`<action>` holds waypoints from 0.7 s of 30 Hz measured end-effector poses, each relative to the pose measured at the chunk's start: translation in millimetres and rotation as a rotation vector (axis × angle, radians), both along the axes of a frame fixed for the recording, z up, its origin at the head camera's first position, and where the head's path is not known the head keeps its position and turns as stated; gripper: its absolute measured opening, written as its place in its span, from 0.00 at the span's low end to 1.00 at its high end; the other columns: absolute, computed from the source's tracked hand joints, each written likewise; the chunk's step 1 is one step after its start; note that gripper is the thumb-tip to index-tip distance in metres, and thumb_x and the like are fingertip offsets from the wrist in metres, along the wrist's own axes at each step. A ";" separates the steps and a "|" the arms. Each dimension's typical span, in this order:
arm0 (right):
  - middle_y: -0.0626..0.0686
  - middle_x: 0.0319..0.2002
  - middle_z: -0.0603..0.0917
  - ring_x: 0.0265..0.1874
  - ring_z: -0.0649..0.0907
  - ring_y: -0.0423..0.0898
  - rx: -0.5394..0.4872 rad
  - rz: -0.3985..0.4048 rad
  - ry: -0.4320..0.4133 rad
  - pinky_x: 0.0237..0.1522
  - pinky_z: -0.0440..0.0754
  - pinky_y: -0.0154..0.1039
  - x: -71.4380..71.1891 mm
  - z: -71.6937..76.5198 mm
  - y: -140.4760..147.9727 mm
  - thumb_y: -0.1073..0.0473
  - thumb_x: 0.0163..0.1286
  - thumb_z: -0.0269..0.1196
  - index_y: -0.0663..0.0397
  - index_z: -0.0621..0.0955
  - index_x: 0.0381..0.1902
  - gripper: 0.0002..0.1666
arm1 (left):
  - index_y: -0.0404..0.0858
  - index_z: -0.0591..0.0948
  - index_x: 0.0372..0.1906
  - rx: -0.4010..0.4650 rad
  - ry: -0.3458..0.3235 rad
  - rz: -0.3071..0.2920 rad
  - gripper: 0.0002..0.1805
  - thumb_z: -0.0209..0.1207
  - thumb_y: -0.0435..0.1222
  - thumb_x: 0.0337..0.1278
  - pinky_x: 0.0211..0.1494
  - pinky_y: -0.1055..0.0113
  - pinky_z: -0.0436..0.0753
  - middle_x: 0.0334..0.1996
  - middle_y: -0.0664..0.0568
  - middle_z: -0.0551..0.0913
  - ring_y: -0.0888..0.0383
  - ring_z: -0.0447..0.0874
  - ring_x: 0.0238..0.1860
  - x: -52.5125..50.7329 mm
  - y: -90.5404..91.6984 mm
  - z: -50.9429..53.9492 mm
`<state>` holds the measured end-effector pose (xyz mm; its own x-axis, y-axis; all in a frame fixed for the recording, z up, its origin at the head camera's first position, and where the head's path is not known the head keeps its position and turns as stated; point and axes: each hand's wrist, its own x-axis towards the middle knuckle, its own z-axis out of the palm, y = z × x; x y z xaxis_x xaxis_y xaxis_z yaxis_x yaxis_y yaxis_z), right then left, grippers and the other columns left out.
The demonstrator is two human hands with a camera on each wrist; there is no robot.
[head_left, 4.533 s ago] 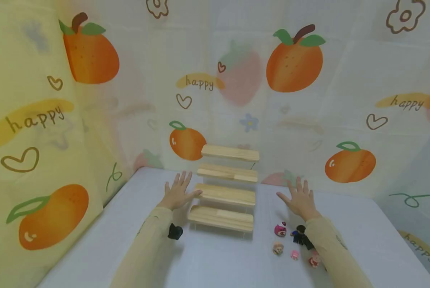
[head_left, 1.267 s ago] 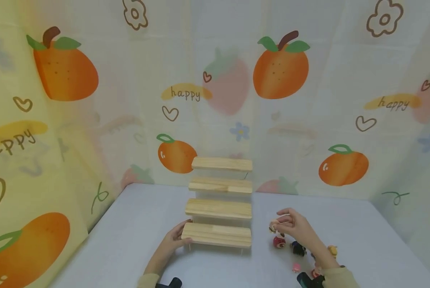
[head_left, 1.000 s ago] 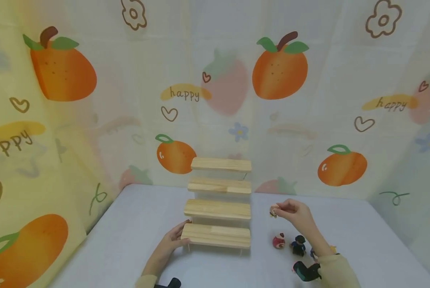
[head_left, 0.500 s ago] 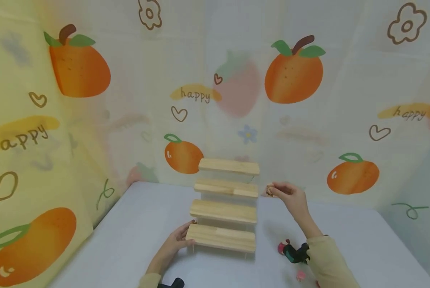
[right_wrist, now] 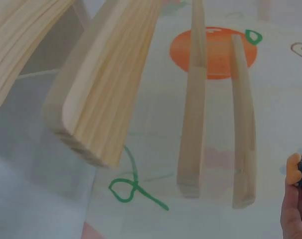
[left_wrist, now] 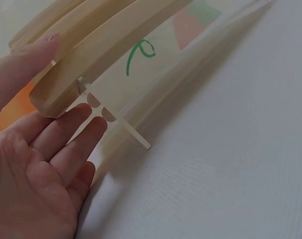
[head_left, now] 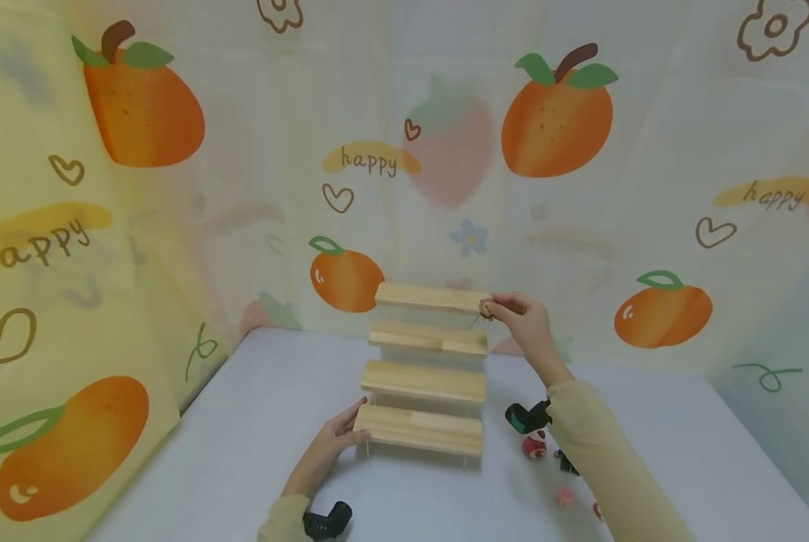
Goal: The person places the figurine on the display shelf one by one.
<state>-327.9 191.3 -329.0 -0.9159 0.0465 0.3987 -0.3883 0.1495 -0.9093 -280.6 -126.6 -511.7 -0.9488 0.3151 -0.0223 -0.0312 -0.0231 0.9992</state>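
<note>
A stepped rack has light wooden boards, its lowest board (head_left: 421, 430) nearest the camera. My left hand (head_left: 326, 449) grips that board's left end, thumb on top and fingers beneath, beside a clear leg (left_wrist: 118, 117). With thumb and fingertips my right hand (head_left: 529, 324) pinches a small figurine (head_left: 487, 309) at the right end of the top board (head_left: 431, 297). Whether the figurine touches the board cannot be told. In the right wrist view the figurine (right_wrist: 293, 170) shows at the right edge, partly cut off.
On the white table (head_left: 214, 467), right of the rack, lie a red figurine (head_left: 534, 448), a dark figurine (head_left: 567, 462) and a pink one (head_left: 564, 496), some partly behind the right sleeve (head_left: 600, 444). A fruit-print cloth (head_left: 255, 150) stands behind the table.
My right hand has lifted the figurine from the table's right side, up and leftward to the top board. My left hand has gone from spread fingers above the table to gripping the lowest board.
</note>
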 end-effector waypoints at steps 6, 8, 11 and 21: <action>0.64 0.39 0.79 0.35 0.78 0.40 0.079 -0.093 -0.029 0.42 0.76 0.36 -10.1 5.2 -17.4 0.64 0.60 0.62 0.71 0.75 0.39 0.14 | 0.33 0.58 0.66 0.011 0.019 -0.001 0.38 0.61 0.38 0.50 0.64 0.53 0.47 0.64 0.43 0.58 0.49 0.54 0.64 1.3 -1.4 -1.6; 0.64 0.39 0.79 0.37 0.78 0.44 0.108 -0.109 -0.022 0.41 0.75 0.34 -13.9 8.6 -24.2 0.64 0.60 0.61 0.71 0.74 0.37 0.13 | 0.37 0.57 0.67 0.035 0.025 -0.005 0.39 0.62 0.37 0.50 0.64 0.50 0.46 0.63 0.41 0.60 0.48 0.58 0.62 0.5 -1.4 -2.0; 0.64 0.39 0.79 0.40 0.78 0.50 0.139 -0.100 -0.028 0.42 0.75 0.36 -16.8 12.9 -34.8 0.65 0.61 0.60 0.70 0.74 0.37 0.11 | 0.43 0.55 0.68 0.060 0.021 -0.022 0.41 0.62 0.37 0.49 0.63 0.48 0.47 0.61 0.40 0.63 0.48 0.64 0.59 1.0 -0.9 -4.7; 0.64 0.39 0.78 0.42 0.77 0.55 0.212 -0.057 -0.073 0.43 0.75 0.43 -25.5 17.7 -71.6 0.64 0.62 0.60 0.68 0.73 0.36 0.10 | 0.38 0.59 0.66 0.059 0.026 0.003 0.40 0.64 0.38 0.47 0.62 0.48 0.52 0.59 0.40 0.67 0.49 0.67 0.57 2.2 0.6 -6.7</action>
